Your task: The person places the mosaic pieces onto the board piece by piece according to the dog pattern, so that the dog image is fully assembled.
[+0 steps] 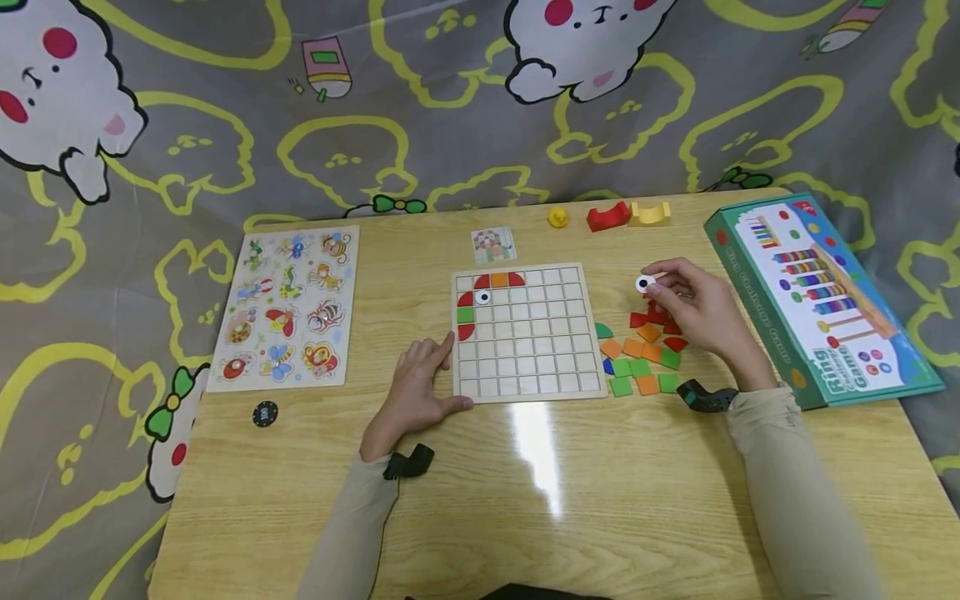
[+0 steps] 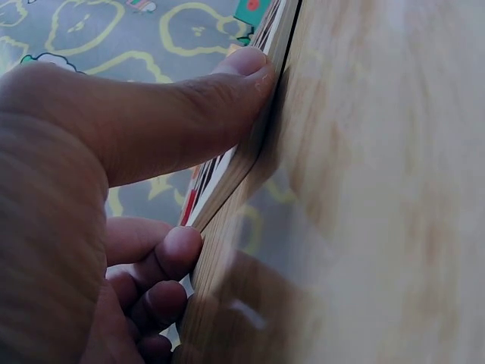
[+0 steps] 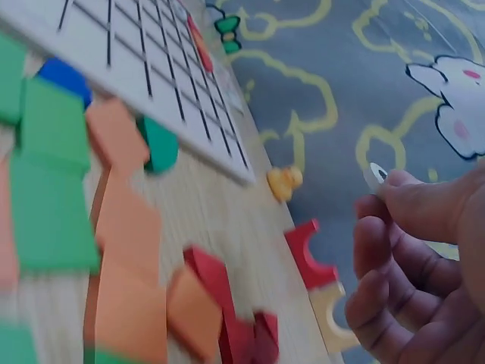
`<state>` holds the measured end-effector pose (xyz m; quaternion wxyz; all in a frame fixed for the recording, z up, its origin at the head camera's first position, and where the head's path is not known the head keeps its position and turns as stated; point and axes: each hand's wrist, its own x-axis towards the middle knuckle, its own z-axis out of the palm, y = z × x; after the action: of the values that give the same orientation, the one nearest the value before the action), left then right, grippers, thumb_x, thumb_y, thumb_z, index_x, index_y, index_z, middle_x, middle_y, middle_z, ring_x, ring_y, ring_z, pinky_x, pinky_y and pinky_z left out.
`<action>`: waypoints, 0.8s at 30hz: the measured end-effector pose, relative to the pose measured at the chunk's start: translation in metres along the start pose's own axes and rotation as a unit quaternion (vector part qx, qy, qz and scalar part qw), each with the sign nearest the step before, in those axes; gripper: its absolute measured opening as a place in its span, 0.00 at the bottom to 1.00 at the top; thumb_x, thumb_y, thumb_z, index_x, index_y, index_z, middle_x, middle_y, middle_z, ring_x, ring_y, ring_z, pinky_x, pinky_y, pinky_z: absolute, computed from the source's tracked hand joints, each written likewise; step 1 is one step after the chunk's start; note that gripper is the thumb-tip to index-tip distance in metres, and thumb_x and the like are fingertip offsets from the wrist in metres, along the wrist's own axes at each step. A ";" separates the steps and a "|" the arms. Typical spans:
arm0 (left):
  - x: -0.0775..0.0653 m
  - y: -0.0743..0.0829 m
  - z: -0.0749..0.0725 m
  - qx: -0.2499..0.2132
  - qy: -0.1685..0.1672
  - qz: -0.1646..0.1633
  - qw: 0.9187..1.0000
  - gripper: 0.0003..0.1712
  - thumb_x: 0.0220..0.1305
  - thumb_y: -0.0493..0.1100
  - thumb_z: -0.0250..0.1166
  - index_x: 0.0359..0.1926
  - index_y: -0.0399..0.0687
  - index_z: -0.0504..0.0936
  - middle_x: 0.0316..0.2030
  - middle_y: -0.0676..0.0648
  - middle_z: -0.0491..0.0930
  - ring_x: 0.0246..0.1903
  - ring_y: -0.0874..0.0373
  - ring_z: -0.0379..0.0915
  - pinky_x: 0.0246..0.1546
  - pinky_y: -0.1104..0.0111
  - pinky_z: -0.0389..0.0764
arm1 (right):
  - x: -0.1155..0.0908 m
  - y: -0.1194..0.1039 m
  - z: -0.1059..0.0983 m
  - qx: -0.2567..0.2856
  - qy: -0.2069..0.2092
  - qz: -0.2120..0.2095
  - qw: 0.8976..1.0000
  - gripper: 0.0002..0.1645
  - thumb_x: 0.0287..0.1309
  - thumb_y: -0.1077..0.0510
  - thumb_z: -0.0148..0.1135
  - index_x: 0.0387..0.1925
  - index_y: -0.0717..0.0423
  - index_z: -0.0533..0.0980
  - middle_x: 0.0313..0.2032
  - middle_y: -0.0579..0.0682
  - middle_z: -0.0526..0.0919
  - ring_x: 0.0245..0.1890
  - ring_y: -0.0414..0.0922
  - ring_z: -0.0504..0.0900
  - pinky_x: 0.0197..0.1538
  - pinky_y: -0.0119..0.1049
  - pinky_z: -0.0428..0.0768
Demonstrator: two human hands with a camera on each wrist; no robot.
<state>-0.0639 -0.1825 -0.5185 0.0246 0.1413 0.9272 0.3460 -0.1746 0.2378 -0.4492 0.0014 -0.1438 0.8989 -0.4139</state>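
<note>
My right hand (image 1: 697, 304) pinches a white round eye tile (image 1: 643, 284) between thumb and fingertips, above loose red tiles. In the right wrist view, the eye tile (image 3: 377, 174) shows nearly edge-on. A wooden grid board (image 1: 525, 364) lies left of it, with red, orange and green tiles along its upper left cells. Another eye tile (image 1: 483, 297) sits among them. At the board's lower left corner my left hand (image 1: 412, 392) rests, its thumb touching the near edge and a finger against the left edge. Loose green tiles (image 1: 622, 386) and orange tiles (image 1: 647, 385) lie right of the board.
A small picture card (image 1: 492, 244) lies behind the board. Red (image 1: 609, 217) and yellow (image 1: 650, 214) arched blocks and a yellow figure (image 1: 557, 217) stand at the back. An insect puzzle (image 1: 285, 308) and black chip (image 1: 265, 413) lie left; a game box (image 1: 825, 300) lies right.
</note>
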 end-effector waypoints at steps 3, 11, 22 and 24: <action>0.000 0.000 0.000 -0.002 0.000 0.000 1.000 0.63 0.42 0.60 0.80 0.75 0.43 0.59 0.35 0.53 0.65 0.39 0.57 0.55 0.45 0.63 0.56 | 0.009 -0.006 0.010 0.026 -0.011 -0.001 1.000 0.17 0.68 0.53 0.59 0.56 0.51 0.79 0.38 0.54 0.83 0.33 0.47 0.81 0.33 0.22 0.75; 0.001 0.001 -0.002 -0.001 -0.004 -0.002 1.000 0.64 0.42 0.60 0.80 0.75 0.44 0.58 0.35 0.52 0.66 0.39 0.57 0.56 0.45 0.63 0.56 | 0.033 -0.015 0.036 0.073 -0.070 0.038 0.994 0.20 0.67 0.51 0.61 0.57 0.51 0.79 0.46 0.53 0.83 0.41 0.50 0.81 0.38 0.26 0.77; 0.000 -0.001 -0.002 0.003 0.001 0.004 1.000 0.63 0.42 0.60 0.80 0.75 0.45 0.59 0.35 0.53 0.66 0.39 0.57 0.56 0.44 0.64 0.56 | 0.070 -0.032 0.083 0.092 -0.132 0.018 0.987 0.17 0.70 0.52 0.57 0.57 0.45 0.80 0.43 0.53 0.83 0.38 0.50 0.78 0.38 0.33 0.73; 0.001 -0.002 -0.001 0.003 0.002 0.009 1.000 0.63 0.42 0.60 0.80 0.75 0.44 0.59 0.35 0.52 0.66 0.38 0.57 0.56 0.44 0.64 0.56 | 0.074 -0.035 0.091 0.098 -0.145 0.025 0.984 0.16 0.70 0.52 0.56 0.56 0.43 0.80 0.43 0.52 0.83 0.37 0.50 0.77 0.38 0.35 0.73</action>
<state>-0.0654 -0.1841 -0.5189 0.0196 0.1494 0.9270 0.3435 -0.2253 0.1292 -0.4743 0.1558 -0.1793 0.8476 -0.4746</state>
